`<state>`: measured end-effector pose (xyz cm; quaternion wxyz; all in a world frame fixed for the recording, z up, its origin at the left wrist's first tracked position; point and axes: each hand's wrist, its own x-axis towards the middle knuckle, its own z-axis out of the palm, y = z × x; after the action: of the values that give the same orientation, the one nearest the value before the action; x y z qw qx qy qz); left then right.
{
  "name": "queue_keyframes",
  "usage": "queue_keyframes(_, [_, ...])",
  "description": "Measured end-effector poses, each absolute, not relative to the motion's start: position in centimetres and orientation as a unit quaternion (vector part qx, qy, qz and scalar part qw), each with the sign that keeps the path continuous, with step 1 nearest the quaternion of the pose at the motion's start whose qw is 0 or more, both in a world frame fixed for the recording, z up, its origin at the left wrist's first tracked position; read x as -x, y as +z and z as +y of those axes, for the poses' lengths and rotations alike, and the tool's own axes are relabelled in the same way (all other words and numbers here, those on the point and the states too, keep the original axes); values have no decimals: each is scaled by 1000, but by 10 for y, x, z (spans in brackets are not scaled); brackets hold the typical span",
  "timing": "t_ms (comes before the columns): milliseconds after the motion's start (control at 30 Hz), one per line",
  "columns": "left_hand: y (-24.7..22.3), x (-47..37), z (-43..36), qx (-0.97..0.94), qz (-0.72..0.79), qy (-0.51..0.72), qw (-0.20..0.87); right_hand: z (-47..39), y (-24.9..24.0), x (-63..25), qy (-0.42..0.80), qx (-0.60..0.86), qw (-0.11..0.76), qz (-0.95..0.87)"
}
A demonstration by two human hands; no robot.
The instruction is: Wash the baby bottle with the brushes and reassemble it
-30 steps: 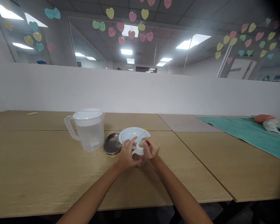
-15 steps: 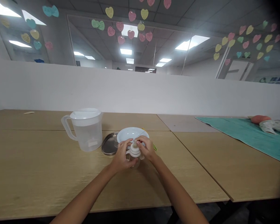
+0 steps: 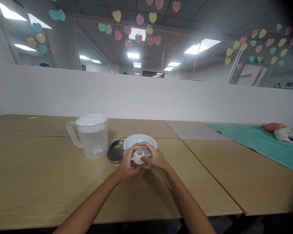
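Observation:
A clear baby bottle (image 3: pixel 139 159) with a white collar, side handles and a pale teat stands between my hands, close to the table top. My left hand (image 3: pixel 127 164) is wrapped round its left side, the thumb across the front of the body. On the other side my right hand (image 3: pixel 152 156) curls round the white collar, thumb in front and fingers behind. Just past the bottle lies a white bowl (image 3: pixel 133 139), partly covered by my fingers. To its left sits a round metal tray (image 3: pixel 114 152) with a small clear item on its edge.
A lidded clear plastic pitcher (image 3: pixel 94 139) stands to the left of the tray. Something green (image 3: pixel 161 153) shows beside the bowl. At the far right a teal cloth (image 3: pixel 254 139) carries a red and white bundle (image 3: pixel 275 127). A white wall (image 3: pixel 136 97) closes off the back.
My right fingers have moved from the teat down to the collar, so the teat now shows. The whole view has shifted slightly.

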<state>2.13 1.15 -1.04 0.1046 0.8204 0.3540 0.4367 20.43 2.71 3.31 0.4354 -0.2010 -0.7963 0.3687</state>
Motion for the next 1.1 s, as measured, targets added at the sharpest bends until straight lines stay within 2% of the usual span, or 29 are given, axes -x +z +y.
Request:
queue_keyframes(100, [-10,-25,10,-810,376,436,111,25,32,-199,299,271,436,-804])
queue_keyframes(233, [-11,-29,9,-793,405,438,125,26,25,-186,136,377,437,-805])
queue_keyframes(333, [-12,-30,9,-792,407,438,124,26,24,-183,56,391,429,-813])
queue_keyframes(500, [-13,-30,9,-799,398,431,129,28,32,-203,232,263,398,-848])
queue_keyframes(600, [-14,-30,9,-797,398,433,134,30,35,-212,289,246,366,-850])
queue_keyframes(700, [-13,-33,8,-790,411,435,133,31,33,-211,272,300,376,-834])
queue_keyframes(933, [-11,-39,2,-788,426,432,107,30,27,-201,139,373,418,-817])
queue_keyframes(1100, [-9,-30,3,-841,342,415,55,30,29,-206,163,373,397,-822])
